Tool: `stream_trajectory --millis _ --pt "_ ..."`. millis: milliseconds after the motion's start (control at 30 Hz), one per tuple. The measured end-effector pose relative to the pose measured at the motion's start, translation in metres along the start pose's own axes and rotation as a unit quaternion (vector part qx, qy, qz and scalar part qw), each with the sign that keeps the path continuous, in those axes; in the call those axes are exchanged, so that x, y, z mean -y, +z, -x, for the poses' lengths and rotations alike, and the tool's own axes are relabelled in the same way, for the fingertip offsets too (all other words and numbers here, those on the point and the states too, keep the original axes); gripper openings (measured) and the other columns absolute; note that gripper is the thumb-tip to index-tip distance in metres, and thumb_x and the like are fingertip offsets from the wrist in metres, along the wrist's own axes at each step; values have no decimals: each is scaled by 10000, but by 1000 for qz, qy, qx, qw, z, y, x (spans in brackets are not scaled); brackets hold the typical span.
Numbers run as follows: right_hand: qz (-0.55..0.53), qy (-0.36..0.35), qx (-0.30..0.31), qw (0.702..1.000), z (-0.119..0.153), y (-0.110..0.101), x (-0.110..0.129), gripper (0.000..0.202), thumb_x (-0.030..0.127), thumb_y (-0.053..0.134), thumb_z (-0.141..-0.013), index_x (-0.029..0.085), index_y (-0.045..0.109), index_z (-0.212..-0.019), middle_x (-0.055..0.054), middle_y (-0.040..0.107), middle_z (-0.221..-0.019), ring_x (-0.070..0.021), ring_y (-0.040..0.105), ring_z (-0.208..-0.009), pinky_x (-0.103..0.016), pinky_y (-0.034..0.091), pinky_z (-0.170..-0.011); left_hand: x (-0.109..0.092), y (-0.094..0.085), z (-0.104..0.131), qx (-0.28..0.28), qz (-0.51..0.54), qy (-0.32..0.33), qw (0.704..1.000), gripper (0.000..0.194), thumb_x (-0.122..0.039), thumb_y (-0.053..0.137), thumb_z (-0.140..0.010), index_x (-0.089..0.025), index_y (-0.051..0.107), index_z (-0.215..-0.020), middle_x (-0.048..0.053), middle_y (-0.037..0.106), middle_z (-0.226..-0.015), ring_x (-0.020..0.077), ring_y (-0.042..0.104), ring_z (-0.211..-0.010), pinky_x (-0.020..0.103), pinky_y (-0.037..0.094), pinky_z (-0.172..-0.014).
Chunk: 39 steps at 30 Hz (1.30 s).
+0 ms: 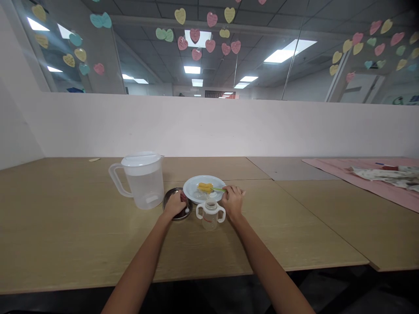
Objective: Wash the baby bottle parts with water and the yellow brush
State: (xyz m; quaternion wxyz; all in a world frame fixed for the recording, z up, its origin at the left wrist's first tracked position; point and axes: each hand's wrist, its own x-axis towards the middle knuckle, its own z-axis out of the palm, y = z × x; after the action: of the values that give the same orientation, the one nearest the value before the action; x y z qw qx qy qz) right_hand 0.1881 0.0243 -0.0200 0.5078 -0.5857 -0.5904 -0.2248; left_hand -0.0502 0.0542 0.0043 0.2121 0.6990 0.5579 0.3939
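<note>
A right hand (232, 201) pinches a thin green handle (219, 189) at a white bowl (188, 188) holding something yellow (205, 187). The left hand (174, 205) curls over a metal dish (182, 215), its grip unclear. A two-handled bottle (210, 216) stands nearby.

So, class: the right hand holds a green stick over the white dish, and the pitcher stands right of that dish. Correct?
Not quite: the pitcher stands to the left of the white dish, as the head view shows. The right hand does hold the green stick over that dish.
</note>
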Motion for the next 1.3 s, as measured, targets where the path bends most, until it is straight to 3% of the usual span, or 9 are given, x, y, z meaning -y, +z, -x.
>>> stream_trajectory --millis 267,333,400,500,567,733,933,1067,1300 --pt "10 -9 1 1000 0 -1 -1 239 49 458 -709 182 640 -786 -24 615 -776 -169 478 -780 -315 246 -750 3 -4 -3 -111 -31 -66 991 132 -86 561 -579 -205 509 -557 26 571 -581 225 577 -738 293 394 -692" --pt "8 -4 -3 1000 0 -1 -1 230 56 459 -707 187 637 -775 -21 613 -760 -170 477 -772 -318 243 -750 -1 -5 -3 -142 -32 -48 988 88 -119 554 -633 -206 540 -623 40 598 -670 234 572 -810 309 400 -748" --pt "5 5 -11 1000 0 -2 -1 218 69 462 -708 192 634 -764 -18 615 -747 -171 475 -756 -319 240 -745 -7 -4 0 -164 -21 17 986 62 -163 556 -681 -210 583 -712 56 625 -784 241 555 -883 328 392 -823" --pt "-1 16 -27 1000 -1 -4 -2 195 93 462 -708 193 625 -750 -16 622 -737 -171 478 -736 -317 239 -737 -17 3 6 -142 -26 135 980 123 -240 561 -746 -214 632 -843 81 643 -920 255 525 -958 361 342 -921" --pt "-1 22 -37 999 -1 -5 -3 182 104 462 -706 191 618 -739 -15 623 -727 -173 485 -733 -320 239 -739 -21 9 9 -99 -68 167 979 189 -307 537 -794 -219 643 -923 91 635 -1007 263 504 -1005 385 303 -959" --pt "-3 48 -54 997 -2 -8 -4 166 113 457 -692 190 603 -716 -17 619 -709 -182 496 -732 -327 240 -746 -15 20 11 -47 -138 168 975 232 -397 491 -841 -257 650 -936 68 557 -1197 271 420 -1141 417 228 -1003" --pt "0 80 -67 995 -3 -10 -4 170 117 439 -690 189 593 -704 -27 621 -720 -189 491 -727 -329 234 -753 -21 15 13 -17 -132 158 978 218 -410 475 -851 -226 580 -904 47 580 -1113 240 477 -1045 399 291 -928" --pt "-8 73 -63 995 -2 -9 -4 161 126 453 -691 192 599 -711 -24 603 -725 -187 483 -739 -332 233 -748 -24 16 14 -26 -125 197 972 222 -385 422 -882 -211 536 -960 47 591 -1056 198 530 -950 365 337 -914" --pt "-23 14 -97 995 -1 -12 2 179 170 458 -715 195 627 -770 -38 589 -804 -189 483 -757 -343 254 -743 -20 13 12 -110 -138 274 945 208 -337 377 -911 -204 527 -968 86 543 -1206 205 513 -1119 344 413 -939"
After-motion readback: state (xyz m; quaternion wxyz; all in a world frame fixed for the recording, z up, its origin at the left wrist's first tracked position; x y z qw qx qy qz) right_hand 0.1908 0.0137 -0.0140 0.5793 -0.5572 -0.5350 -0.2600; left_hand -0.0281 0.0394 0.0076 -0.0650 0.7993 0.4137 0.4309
